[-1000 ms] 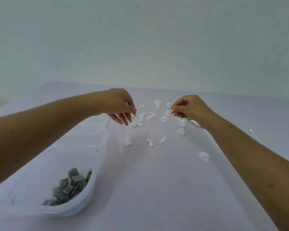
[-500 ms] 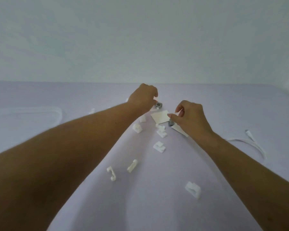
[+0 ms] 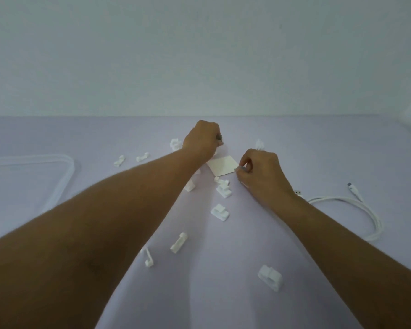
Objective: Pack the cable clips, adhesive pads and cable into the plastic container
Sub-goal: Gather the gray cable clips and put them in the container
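Sitting far left of left hand (image 3: 203,138): clear plastic container (image 3: 57,172).
In left hand: small dark grey piece (image 3: 220,138), fingers curled.
Between hands: white square paper sheet (image 3: 223,166).
In right hand (image 3: 261,169): small grey adhesive pad (image 3: 241,167), pinched.
Around both: white plastic cable clips (image 3: 220,212).
Right of both: looped white cable (image 3: 356,205).

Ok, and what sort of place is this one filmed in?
Likely a plain indoor tabletop staged for recording: a lavender-covered table against a bare pale wall, with small white cable clips and a white cable scattered on it.
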A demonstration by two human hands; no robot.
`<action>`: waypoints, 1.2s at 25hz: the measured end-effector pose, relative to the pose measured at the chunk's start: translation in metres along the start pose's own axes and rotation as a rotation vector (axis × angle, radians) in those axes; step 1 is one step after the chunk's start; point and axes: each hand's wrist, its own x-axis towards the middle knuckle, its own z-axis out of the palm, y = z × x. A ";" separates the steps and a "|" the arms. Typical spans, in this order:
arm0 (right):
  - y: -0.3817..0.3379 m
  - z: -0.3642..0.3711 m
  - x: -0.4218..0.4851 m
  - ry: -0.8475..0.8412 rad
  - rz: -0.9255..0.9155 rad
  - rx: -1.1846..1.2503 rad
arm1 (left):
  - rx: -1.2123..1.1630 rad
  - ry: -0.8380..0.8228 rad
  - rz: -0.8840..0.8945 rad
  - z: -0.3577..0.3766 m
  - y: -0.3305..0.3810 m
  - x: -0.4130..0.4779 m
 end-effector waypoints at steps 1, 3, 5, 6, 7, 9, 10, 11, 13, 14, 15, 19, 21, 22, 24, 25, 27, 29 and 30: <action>-0.003 -0.006 0.000 0.001 0.087 0.132 | -0.140 0.002 -0.037 -0.011 -0.001 -0.003; -0.012 -0.017 -0.003 -0.036 0.259 0.444 | -0.484 -0.024 -0.159 -0.044 -0.003 -0.020; -0.024 -0.028 -0.008 -0.083 0.389 0.764 | -0.694 -0.051 -0.236 -0.081 -0.010 -0.045; -0.033 -0.032 -0.012 -0.108 0.428 0.902 | -0.710 -0.072 -0.251 -0.100 -0.017 -0.061; -0.044 -0.036 -0.016 -0.138 0.446 1.001 | -0.710 -0.093 -0.260 -0.120 -0.024 -0.080; -0.072 -0.041 -0.028 -0.208 0.423 1.082 | -0.701 -0.095 -0.278 -0.160 -0.042 -0.126; -0.088 -0.041 -0.033 -0.245 0.395 1.091 | -0.700 -0.074 -0.286 -0.178 -0.052 -0.147; -0.107 -0.041 -0.040 -0.284 0.358 1.091 | -0.698 -0.045 -0.295 -0.195 -0.060 -0.169; -0.146 -0.038 -0.056 -0.375 0.261 1.063 | -0.695 0.002 -0.315 -0.226 -0.073 -0.215; -0.167 -0.033 -0.065 -0.428 0.200 1.033 | -0.691 0.009 -0.330 -0.239 -0.078 -0.239; -0.185 -0.030 -0.073 -0.475 0.138 0.991 | -0.676 0.000 -0.341 -0.249 -0.081 -0.260; -0.253 -0.011 -0.116 -0.667 -0.166 0.769 | -0.545 -0.006 -0.389 -0.269 -0.100 -0.348; -0.281 -0.002 -0.138 -0.771 -0.341 0.584 | -0.485 -0.036 -0.442 -0.270 -0.111 -0.383; -0.292 0.003 -0.148 -0.813 -0.436 0.455 | -0.451 -0.073 -0.465 -0.268 -0.116 -0.395; -0.305 0.014 -0.162 -0.874 -0.618 0.180 | -0.378 -0.192 -0.490 -0.259 -0.123 -0.411; -0.309 0.018 -0.169 -0.903 -0.681 0.071 | -0.350 -0.251 -0.486 -0.255 -0.124 -0.418; -0.314 0.024 -0.178 -0.964 -0.734 -0.060 | -0.320 -0.338 -0.448 -0.246 -0.124 -0.427; -0.316 0.026 -0.183 -1.016 -0.730 -0.120 | -0.312 -0.385 -0.419 -0.241 -0.121 -0.434; -0.315 0.025 -0.184 -1.026 -0.720 -0.133 | -0.309 -0.400 -0.410 -0.240 -0.120 -0.437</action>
